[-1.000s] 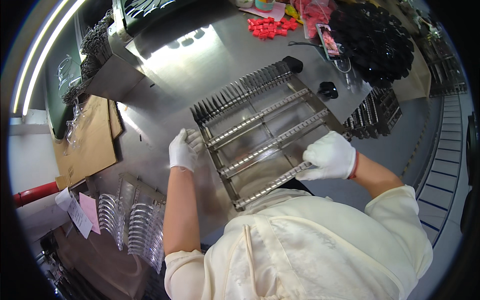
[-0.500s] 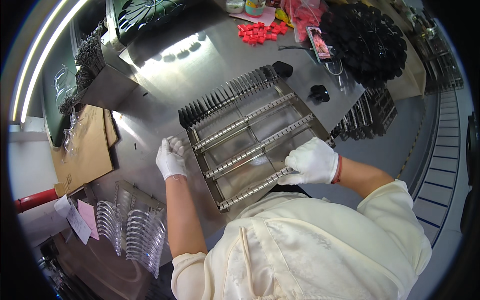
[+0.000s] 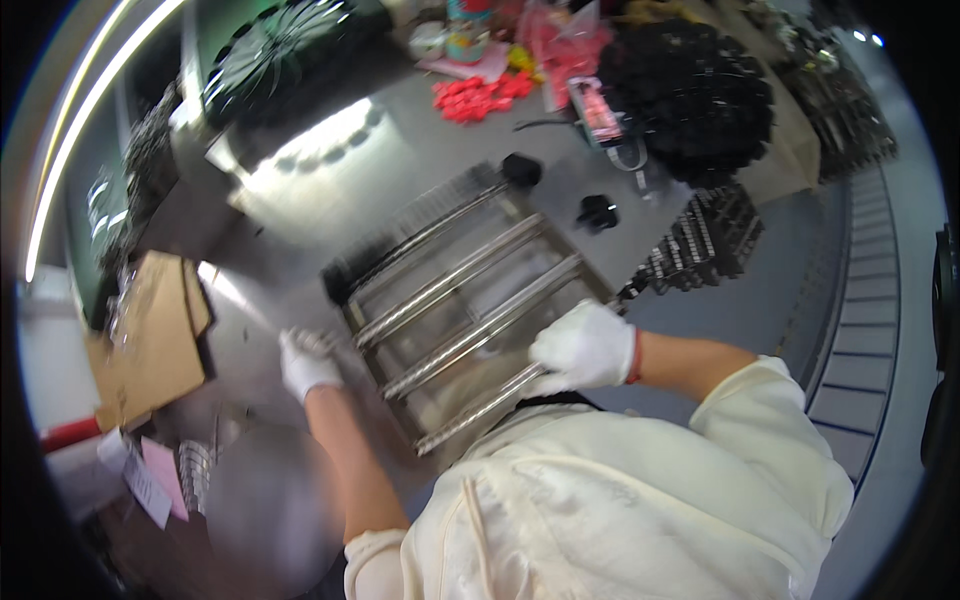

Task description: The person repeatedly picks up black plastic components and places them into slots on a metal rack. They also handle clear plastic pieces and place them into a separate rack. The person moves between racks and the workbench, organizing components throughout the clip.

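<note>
A metal slotted rack (image 3: 480, 330) with several parallel bars lies tilted on the steel table. Along its far side stands a row of thin dark pieces (image 3: 410, 222), smeared by motion. My right hand (image 3: 585, 348), in a white glove, is closed on the rack's near right part, its thumb at the nearest bar. My left hand (image 3: 308, 362), gloved too, is just off the rack's left side, apart from it. Its fingers are blurred, and I cannot make out anything in them.
Beyond the rack lie two small black pieces (image 3: 598, 212), a phone (image 3: 598, 110), red clips (image 3: 482, 97) and a black bundle (image 3: 690, 100). Cardboard (image 3: 155, 340) stands at left. A blurred grey round shape (image 3: 272, 510) fills the lower left.
The view has shifted, so the table and rack appear lower and further left, and blurred. A grey round shape has come in over the clear curved parts at lower left. My right hand stays on the rack.
</note>
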A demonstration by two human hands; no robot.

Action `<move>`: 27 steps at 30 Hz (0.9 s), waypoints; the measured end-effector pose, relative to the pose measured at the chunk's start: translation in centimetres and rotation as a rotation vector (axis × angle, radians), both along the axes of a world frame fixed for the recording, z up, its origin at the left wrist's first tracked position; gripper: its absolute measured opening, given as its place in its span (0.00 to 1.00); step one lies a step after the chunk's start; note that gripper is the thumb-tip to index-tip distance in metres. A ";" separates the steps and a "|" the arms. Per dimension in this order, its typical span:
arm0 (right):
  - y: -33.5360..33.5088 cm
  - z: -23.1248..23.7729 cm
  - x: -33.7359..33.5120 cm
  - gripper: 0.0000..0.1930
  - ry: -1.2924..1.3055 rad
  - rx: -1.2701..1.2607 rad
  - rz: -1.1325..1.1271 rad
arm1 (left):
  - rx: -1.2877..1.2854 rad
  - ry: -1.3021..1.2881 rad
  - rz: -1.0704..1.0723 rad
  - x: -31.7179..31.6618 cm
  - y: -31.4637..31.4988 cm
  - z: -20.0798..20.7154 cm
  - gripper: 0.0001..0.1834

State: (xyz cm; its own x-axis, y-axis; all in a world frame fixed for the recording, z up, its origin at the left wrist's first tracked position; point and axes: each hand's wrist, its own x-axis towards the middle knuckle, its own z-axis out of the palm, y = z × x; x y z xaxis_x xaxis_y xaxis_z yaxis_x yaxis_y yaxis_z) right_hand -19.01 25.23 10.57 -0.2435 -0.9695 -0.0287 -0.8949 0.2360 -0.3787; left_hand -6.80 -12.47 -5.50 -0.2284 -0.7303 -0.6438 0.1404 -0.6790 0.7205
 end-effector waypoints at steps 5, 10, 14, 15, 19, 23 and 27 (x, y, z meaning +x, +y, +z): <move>-2.1 -3.3 0.0 0.24 -0.144 0.096 0.050 | -0.573 -0.284 -0.331 0.2 0.6 -1.8 0.14; -3.0 -6.8 0.1 0.24 -0.174 0.211 0.033 | -0.421 -0.290 -0.406 -1.4 0.7 3.2 0.22; -4.1 -6.0 -2.9 0.18 -0.256 -0.094 -0.001 | -0.778 -0.420 -0.554 -1.0 -0.8 1.2 0.17; -4.8 -5.9 -4.4 0.16 -0.231 -0.323 -0.174 | -0.876 -0.487 -0.548 -0.4 -1.0 0.0 0.16; -10.4 -12.3 -17.3 0.26 -0.698 -0.827 -0.784 | -1.134 -0.658 -0.667 -0.9 0.1 0.6 0.18; -11.2 -11.2 -21.9 0.25 -0.716 -0.152 -0.459 | -0.860 -0.790 -0.875 -1.9 2.9 7.0 0.24; -8.8 -7.4 -19.6 0.18 -0.995 -0.141 -0.473 | -0.897 -1.040 -0.946 -2.4 2.5 6.6 0.24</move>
State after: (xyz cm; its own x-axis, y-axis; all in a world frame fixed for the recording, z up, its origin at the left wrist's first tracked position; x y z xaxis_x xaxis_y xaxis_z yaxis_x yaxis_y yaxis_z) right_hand -38.64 16.46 3.17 -0.5193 -0.7947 -0.3142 -0.0076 0.3720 -0.9282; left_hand -9.18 -9.99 1.09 -0.5474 -0.7903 -0.2752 -0.8083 0.4141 0.4185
